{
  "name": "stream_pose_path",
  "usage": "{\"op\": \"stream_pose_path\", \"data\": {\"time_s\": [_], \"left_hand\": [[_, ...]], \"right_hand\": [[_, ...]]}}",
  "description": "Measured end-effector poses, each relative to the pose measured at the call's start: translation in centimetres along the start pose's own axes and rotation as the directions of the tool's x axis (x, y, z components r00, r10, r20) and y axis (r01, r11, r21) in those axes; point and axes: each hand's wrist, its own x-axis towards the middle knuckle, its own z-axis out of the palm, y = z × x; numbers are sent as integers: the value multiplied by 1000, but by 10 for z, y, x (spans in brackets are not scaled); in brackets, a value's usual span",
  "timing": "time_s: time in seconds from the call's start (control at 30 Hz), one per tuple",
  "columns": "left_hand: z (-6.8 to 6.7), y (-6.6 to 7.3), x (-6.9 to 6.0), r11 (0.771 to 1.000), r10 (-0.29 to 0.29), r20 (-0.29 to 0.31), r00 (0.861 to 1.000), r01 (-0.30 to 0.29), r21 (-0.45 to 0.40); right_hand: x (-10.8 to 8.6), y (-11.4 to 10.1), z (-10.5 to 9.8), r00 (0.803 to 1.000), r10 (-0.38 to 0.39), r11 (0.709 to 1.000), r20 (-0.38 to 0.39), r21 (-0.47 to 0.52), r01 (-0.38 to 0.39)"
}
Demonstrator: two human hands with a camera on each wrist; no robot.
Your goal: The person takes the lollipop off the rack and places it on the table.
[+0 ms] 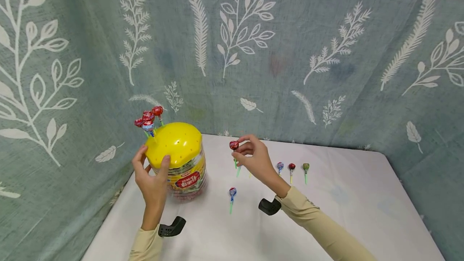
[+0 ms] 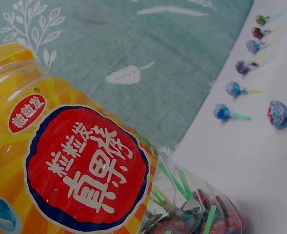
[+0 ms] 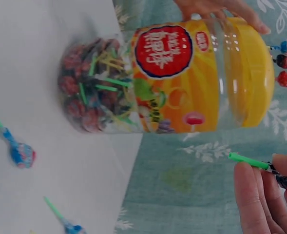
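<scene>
Currently, the hands are apart. The left hand [image 1: 154, 182], left of centre in the head frame, holds the edge of the yellow lid [image 1: 177, 140], thumb on the near side and fingers round the left. The right hand [image 1: 257, 158], near the centre, pinches a red-wrapped lollipop [image 1: 234, 145] just below its head; the green stick [image 3: 248, 160] protrudes free, pointing down at the table [image 1: 319, 228]. The lollipop is up and right of the jar [image 1: 187, 182], not touching it. Standing lollipops [image 1: 148, 117] cluster at the lid's far-left edge; bare holes dot the rest. Loose lollipops, among them a blue one [image 1: 233, 192] at centre, lie on the table.

Step in hand, as judged: seating this stick in a lid hole.

Method notes:
1. Choose a bare hole beside the cluster, clear of the left thumb.
2. Carry the lollipop leftward in the frame, stick tip leading and square to the lid.
3. Find the hole with the tip before pushing; press gently along the stick, since a slanted push could bend it.
4. Keep the left-hand brace firm against tipping.
5. Release only once it stands unaided; avoid brushing its neighbours.
</scene>
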Motion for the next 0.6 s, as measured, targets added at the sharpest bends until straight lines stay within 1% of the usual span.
{"op": "stream_pose_path", "data": {"time_s": [0.13, 0.23, 0.33, 0.4, 0.43, 0.53, 0.6], "left_hand": [[1, -18, 3, 1000, -1, -5, 1000, 1, -9], [2, -33, 4, 1000, 8, 5, 1000, -8, -8], [3, -37, 4, 1000, 16, 11, 1000, -16, -3], [3, -35, 4, 1000, 25, 13, 1000, -25, -1], [3, -32, 3, 1000, 31, 10, 999, -31, 0], [4, -18, 2, 999, 47, -5, 999, -47, -14], [5, -9, 1, 998, 54, -11, 998, -55, -24]], "right_hand": [[-9, 7, -3, 999, 45, 999, -7, 17, -45], [-16, 13, -5, 995, 93, 995, -23, 33, -92], [-22, 25, -6, 987, 154, 987, -41, 54, -152], [-26, 38, -5, 980, 194, 979, -51, 72, -190], [-27, 45, -5, 977, 206, 976, -56, 79, -201], [-32, 66, -4, 972, 225, 972, -65, 83, -219], [-36, 75, -4, 969, 232, 971, -78, 82, -226]]}}
